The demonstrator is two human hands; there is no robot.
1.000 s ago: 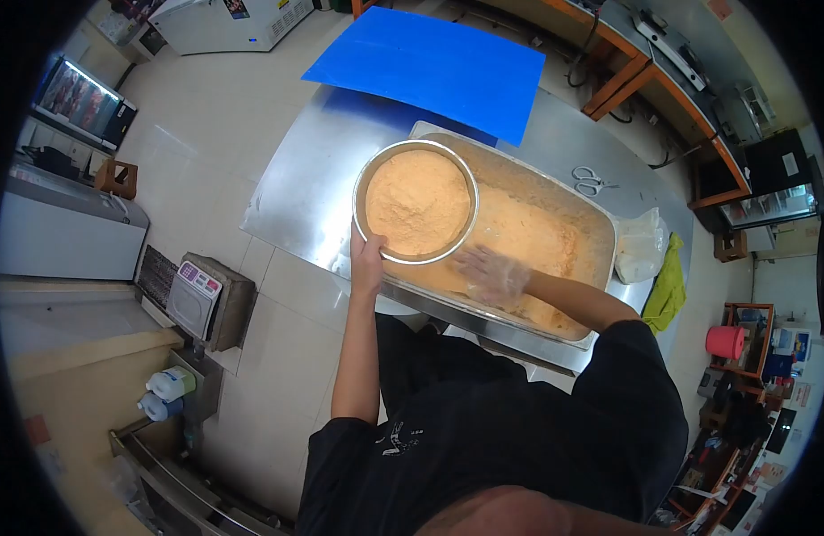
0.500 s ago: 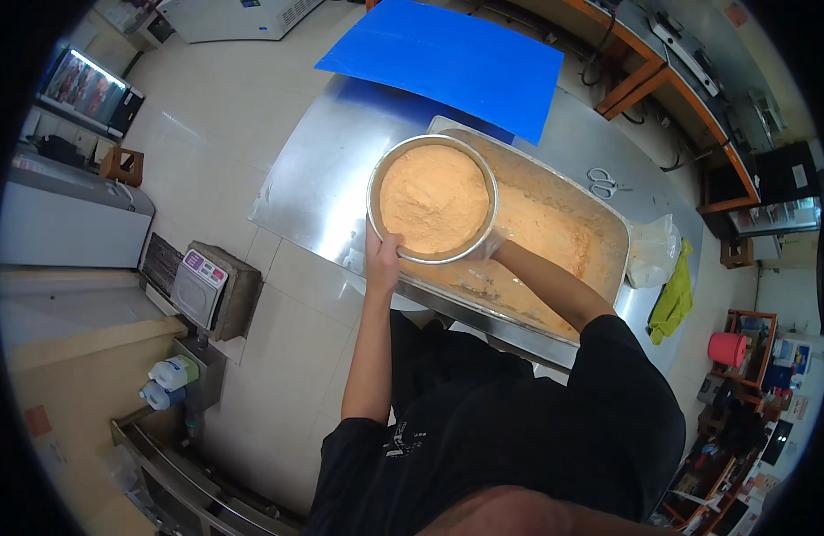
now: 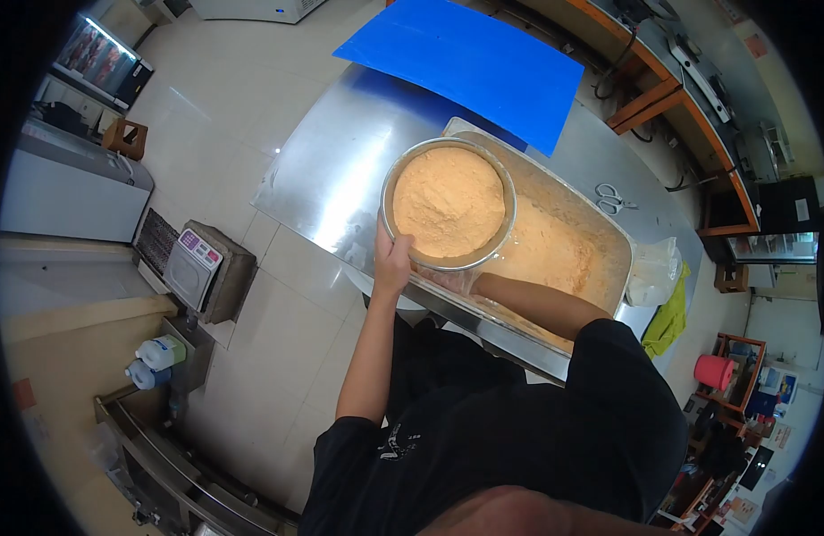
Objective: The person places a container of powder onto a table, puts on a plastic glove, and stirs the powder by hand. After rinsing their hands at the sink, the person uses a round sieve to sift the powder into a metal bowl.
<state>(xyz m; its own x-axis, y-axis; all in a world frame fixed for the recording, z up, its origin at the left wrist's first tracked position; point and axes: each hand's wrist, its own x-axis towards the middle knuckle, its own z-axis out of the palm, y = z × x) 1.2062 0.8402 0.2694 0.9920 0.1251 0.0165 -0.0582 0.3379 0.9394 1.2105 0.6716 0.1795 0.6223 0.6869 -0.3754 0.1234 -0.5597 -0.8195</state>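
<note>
My left hand [image 3: 393, 260] grips the near left rim of a round metal pan [image 3: 509, 219], its thumb over the edge. Pale orange crumbly material [image 3: 449, 201] fills the pan, which is held above the left part of a long metal tray [image 3: 623, 234]. More of the same material [image 3: 546, 246] lies in the tray. My right hand [image 3: 452, 279], in a clear plastic glove, is just below the pan's near edge, over the tray's near side. The pan partly hides its fingers, so their pose cannot be made out.
The tray stands on a steel table [image 3: 314, 170]. A blue sheet [image 3: 470, 67] covers the table's far edge. Scissors [image 3: 611, 200], a clear plastic bag [image 3: 653, 272] and a yellow-green cloth [image 3: 669, 320] lie at the right. A scale [image 3: 192, 268] stands at the left.
My right hand has moved from the material in the tray leftward to the pan's near edge. The pan stays in my left hand, and the whole view has shifted slightly.
</note>
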